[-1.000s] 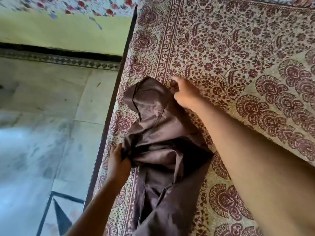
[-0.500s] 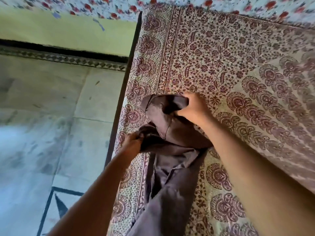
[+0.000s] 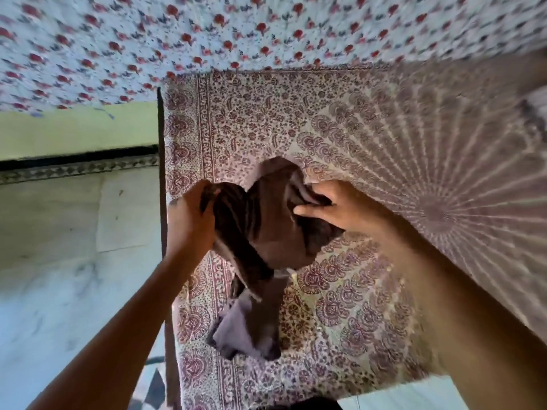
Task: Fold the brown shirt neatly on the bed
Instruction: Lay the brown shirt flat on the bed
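Note:
The brown shirt [image 3: 266, 232] hangs bunched between both hands, lifted above the bed [image 3: 340, 306], which is covered in a maroon-patterned sheet. My left hand [image 3: 189, 223] grips the shirt's left edge in a closed fist. On the right, my right hand [image 3: 334, 208] holds the upper part, thumb pressed across the cloth and fingers tucked into a fold. The shirt's lower end [image 3: 245, 329] trails down in a crumpled twist toward the bed's near left side.
A dark bed edge [image 3: 161, 173] runs down the left, with a pale tiled floor [image 3: 74, 261] beyond it. A white cloth with red flowers [image 3: 207, 34] hangs across the far side. A yellow-green wall [image 3: 74, 131] stands at the left.
Both hands have lifted the shirt up off the sheet and moved further onto the bed. The view has swung up, showing more of the bed and the flowered cloth.

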`<move>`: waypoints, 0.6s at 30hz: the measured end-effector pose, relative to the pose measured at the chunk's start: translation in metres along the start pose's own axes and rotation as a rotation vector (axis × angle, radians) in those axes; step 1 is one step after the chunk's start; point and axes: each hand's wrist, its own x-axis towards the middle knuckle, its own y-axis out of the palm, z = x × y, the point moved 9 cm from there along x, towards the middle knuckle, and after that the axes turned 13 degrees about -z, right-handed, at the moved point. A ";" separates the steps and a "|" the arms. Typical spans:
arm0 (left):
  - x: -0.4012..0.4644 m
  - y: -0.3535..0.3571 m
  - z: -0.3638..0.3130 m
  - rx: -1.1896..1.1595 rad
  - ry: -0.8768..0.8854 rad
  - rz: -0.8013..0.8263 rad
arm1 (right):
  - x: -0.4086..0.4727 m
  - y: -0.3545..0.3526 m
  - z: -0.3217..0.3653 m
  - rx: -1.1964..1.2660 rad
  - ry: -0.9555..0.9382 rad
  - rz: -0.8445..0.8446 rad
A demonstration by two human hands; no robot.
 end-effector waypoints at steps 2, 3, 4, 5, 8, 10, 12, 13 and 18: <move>-0.007 -0.016 -0.047 0.037 0.090 -0.018 | -0.029 -0.037 0.003 -0.132 -0.009 -0.006; -0.009 -0.026 -0.067 0.033 0.094 -0.053 | -0.043 -0.065 0.000 -0.174 0.009 -0.065; -0.010 -0.036 -0.084 0.027 0.079 -0.087 | -0.059 -0.096 -0.005 -0.210 0.039 -0.151; -0.010 -0.047 -0.101 0.026 0.053 -0.131 | -0.076 -0.126 -0.012 -0.240 0.076 -0.238; -0.017 -0.073 -0.149 0.026 0.027 -0.209 | -0.130 -0.202 -0.028 -0.278 0.159 -0.523; -0.031 -0.081 -0.190 0.022 0.108 -0.219 | -0.169 -0.243 -0.031 -0.241 0.142 -0.727; -0.042 -0.088 -0.227 0.007 0.177 -0.237 | -0.197 -0.270 -0.039 -0.114 0.107 -0.794; -0.049 -0.092 -0.248 -0.020 0.213 -0.252 | -0.208 -0.278 -0.046 0.036 0.079 -0.737; -0.084 -0.124 -0.342 -0.103 0.348 -0.389 | -0.249 -0.311 -0.075 0.243 -0.032 -0.286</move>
